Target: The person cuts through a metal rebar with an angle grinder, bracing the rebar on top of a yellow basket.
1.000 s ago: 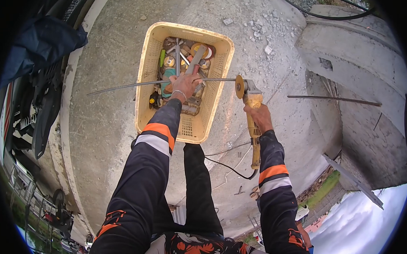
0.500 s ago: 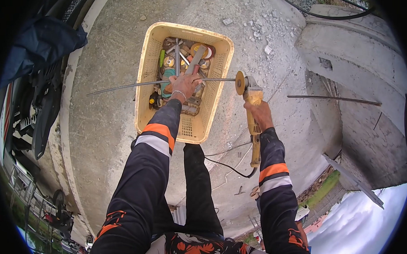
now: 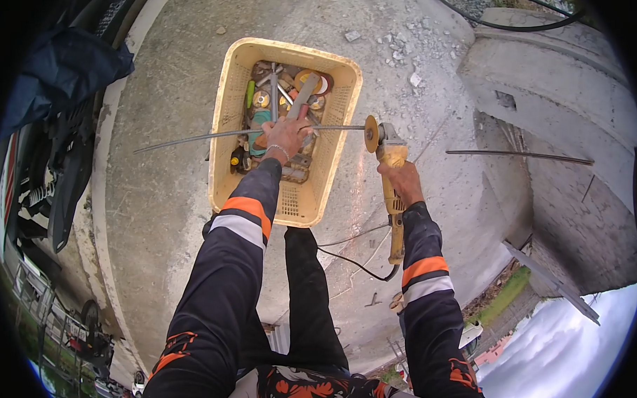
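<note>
A long thin steel rod [image 3: 183,140] lies across a yellow plastic crate [image 3: 218,143], sticking out past both sides. My left hand [image 3: 286,135] is closed around the rod above the crate's contents. In my right hand [image 3: 402,183] is a yellow angle grinder [image 3: 393,154], gripped by its body. The grinder's cutting disc [image 3: 372,134] touches the rod near its right end. A faint orange streak of sparks runs over the ground below the disc. Inside the crate are grinding discs [image 3: 261,98], a metal tube [image 3: 274,95], a green-handled tool [image 3: 250,94] and other tools.
The grinder's black cord [image 3: 359,265] trails over the concrete ground [image 3: 167,85]. Another steel rod [image 3: 520,156] projects at the right, near a concrete block [image 3: 545,65]. Rubble [image 3: 415,79] lies at the upper right, and a motorcycle [image 3: 72,172] stands at the left.
The spark streak below the disc shows more strongly now. Both hands keep their grips, and the whole view has shifted slightly.
</note>
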Demonstrator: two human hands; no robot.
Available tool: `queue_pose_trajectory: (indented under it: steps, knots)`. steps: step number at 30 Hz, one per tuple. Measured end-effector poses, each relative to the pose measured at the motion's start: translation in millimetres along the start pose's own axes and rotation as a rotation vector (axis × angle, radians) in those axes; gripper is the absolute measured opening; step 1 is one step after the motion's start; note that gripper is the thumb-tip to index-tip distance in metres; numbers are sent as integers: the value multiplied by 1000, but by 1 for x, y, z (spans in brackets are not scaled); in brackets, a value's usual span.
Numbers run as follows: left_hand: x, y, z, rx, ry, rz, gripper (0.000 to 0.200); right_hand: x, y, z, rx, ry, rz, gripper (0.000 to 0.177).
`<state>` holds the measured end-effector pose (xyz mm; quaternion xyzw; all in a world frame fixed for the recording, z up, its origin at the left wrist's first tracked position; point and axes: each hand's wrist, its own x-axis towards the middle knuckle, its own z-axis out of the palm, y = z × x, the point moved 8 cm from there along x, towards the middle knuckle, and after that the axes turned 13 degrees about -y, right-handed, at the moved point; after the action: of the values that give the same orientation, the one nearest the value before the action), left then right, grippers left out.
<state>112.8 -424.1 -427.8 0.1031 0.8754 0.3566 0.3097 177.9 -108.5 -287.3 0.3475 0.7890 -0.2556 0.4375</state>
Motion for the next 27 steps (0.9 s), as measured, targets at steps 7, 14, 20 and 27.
queue_pose_trajectory:
  steps: [7,14,20,27]
  knots:
    - [-1,1,-2,6,-31,-45,22,-13,-1,1,-9,-23,56,61]
    - [-5,7,-10,38,-17,-76,24,-6,11,9,-39,-17,18,55]
    - [-1,-1,1,48,6,-41,24,-6,4,5,5,-10,-25,49]
    - [-1,-3,4,57,17,-23,23,6,-2,2,73,-11,-66,45]
